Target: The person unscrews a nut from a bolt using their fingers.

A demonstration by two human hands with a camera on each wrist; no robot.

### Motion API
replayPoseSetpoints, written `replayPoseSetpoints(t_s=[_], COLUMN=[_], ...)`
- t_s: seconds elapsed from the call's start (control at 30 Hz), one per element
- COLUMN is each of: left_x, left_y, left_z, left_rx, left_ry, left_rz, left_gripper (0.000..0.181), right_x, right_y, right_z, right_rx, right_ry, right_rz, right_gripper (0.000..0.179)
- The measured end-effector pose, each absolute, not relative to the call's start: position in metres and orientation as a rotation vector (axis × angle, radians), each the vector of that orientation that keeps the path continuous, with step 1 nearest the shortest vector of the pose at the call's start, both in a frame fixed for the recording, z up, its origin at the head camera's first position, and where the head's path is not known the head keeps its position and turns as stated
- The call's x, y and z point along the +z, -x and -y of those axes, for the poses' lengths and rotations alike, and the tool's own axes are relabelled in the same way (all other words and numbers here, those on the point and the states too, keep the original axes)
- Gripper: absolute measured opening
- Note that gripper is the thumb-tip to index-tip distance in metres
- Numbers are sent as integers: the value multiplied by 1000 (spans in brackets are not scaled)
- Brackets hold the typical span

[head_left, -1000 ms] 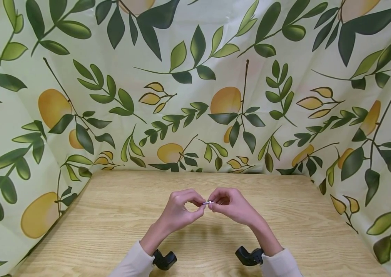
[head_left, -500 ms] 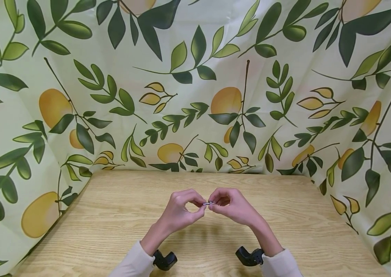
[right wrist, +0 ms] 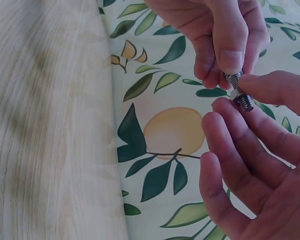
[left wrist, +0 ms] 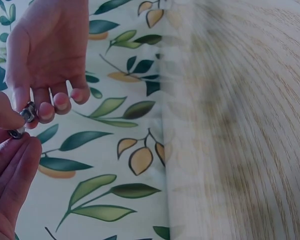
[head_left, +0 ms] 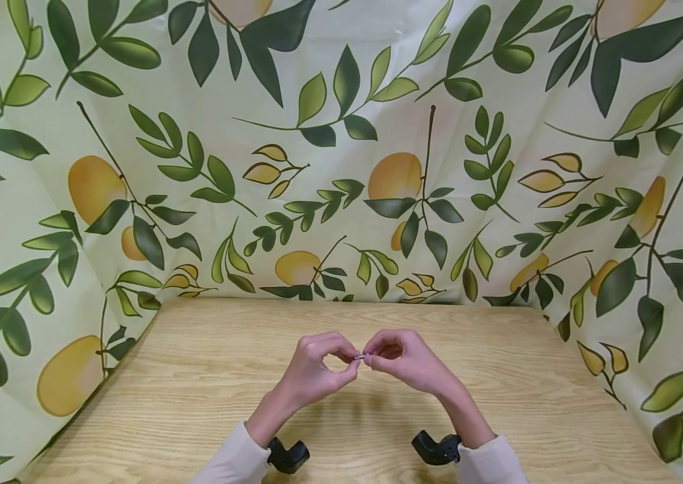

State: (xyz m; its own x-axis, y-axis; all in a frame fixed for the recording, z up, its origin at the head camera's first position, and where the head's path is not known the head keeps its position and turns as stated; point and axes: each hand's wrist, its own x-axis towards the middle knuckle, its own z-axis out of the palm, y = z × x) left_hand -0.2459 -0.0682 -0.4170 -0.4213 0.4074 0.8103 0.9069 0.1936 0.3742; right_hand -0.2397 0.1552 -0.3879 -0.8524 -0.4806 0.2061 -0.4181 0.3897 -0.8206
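Above the table, in the head view, my two hands meet fingertip to fingertip over a small metal bolt (right wrist: 246,103). Thumb and fingers of my left hand (head_left: 320,366) pinch one end of it. A hex nut (right wrist: 235,94) sits on the threaded shaft, with bare thread sticking out beyond it in the right wrist view. My right hand (head_left: 405,361) has its thumb and forefinger at this nut, pinching it from both sides; its other fingers are spread out. The bolt's far end is hidden by the left fingertips in the right wrist view.
A light wood-grain table (head_left: 208,336) lies under both hands. Fabric printed with leaves and fruit (head_left: 329,154) hangs at the back and both sides. Black wrist mounts (head_left: 288,456) sit at both sleeves.
The right fingertips have shifted slightly left and cover more of the bolt's right end, which showed between them before. The left hand keeps its place.
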Motion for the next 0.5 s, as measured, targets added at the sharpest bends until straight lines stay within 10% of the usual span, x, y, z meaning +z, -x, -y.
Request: replayPoseSetpoints(t_s=[0.5], left_x=[-415], left_y=[244], left_z=[68], left_rx=[-1183], left_ry=[1217], left_rz=[1904], left_gripper=[9], right_x=[-390], right_y=[241], right_z=[-156], right_rx=[-1464], right_ry=[861], right_rz=[-2548], right_gripper=[11])
